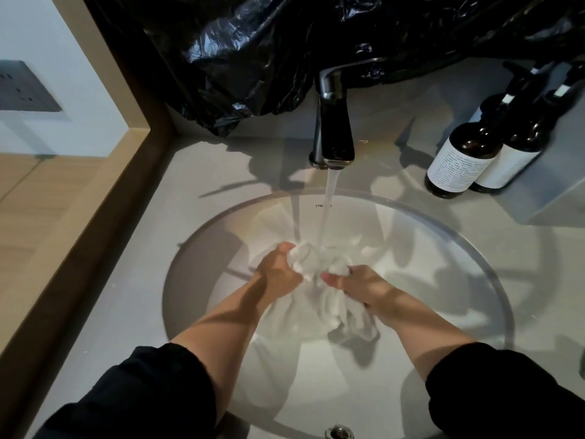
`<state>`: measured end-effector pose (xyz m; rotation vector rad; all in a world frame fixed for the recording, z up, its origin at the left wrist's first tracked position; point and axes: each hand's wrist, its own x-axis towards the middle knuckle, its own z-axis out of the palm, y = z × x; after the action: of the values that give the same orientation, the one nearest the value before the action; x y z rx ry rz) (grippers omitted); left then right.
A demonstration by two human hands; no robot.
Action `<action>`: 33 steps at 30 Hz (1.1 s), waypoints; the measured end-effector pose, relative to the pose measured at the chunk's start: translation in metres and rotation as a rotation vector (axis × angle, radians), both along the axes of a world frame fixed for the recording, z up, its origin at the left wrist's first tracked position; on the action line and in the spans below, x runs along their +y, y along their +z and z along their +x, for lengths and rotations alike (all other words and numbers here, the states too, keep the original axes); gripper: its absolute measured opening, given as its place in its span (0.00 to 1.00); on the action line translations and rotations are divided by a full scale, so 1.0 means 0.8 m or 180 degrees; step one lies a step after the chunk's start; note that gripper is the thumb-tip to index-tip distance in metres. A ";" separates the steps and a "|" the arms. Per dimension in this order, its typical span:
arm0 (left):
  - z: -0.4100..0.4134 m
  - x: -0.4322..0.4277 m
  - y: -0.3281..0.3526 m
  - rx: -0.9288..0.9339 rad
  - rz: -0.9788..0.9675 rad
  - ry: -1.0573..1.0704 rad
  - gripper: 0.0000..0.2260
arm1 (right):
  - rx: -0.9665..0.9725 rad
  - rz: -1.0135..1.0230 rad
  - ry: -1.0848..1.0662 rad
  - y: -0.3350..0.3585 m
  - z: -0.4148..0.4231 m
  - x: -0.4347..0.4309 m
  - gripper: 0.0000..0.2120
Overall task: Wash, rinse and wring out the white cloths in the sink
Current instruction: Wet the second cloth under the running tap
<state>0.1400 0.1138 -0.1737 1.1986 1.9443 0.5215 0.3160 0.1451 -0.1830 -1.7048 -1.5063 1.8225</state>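
As water (327,210) ran from the faucet (334,128): the stream fell straight onto the bunched top of the white cloth (311,261) held over the sink (427,264)
Left hand (278,267): fingers curled round the left side of the cloth bunch, gripping it, knuckles toward the faucet
Right hand (357,285): closed on the right side of the same bunch, fingertips pinching folds of fabric, just beside the left hand
White cloth: gathered between both hands under the stream; its loose end hung down toward the near side of the basin, crumpled below the right wrist; whether more cloth lay on the white basin floor could not be told
Sink: round white basin set under the grey tabletop (126,280), with a metal fitting (339,433) at its near edge
Sleeves (152,391): dark, pushed up so both forearms were bare
Bottles (459,156): two dark pump bottles with white labels, touching each other, stood on the tabletop to the right of the faucet
Black plastic bag (285,42): crinkled sheet hanging behind the faucet
Wall socket (22,87): grey plate on the wall at far left
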 end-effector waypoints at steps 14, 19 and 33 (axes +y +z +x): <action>-0.023 0.023 0.017 0.0572 -0.0079 0.0426 0.14 | -0.0894 0.1020 -0.0246 0.050 0.004 0.037 0.24; -0.004 0.009 -0.004 0.0133 -0.0753 -0.0485 0.33 | -0.0641 0.0292 0.0120 0.008 -0.011 0.009 0.39; -0.013 0.011 0.037 -0.0972 0.0123 0.0394 0.13 | 0.1828 -0.0163 -0.1089 0.080 0.032 0.046 0.12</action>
<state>0.1292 0.1229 -0.1442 0.9622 1.7582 0.7632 0.3419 0.1822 -0.1192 -1.2036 -0.8840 1.9362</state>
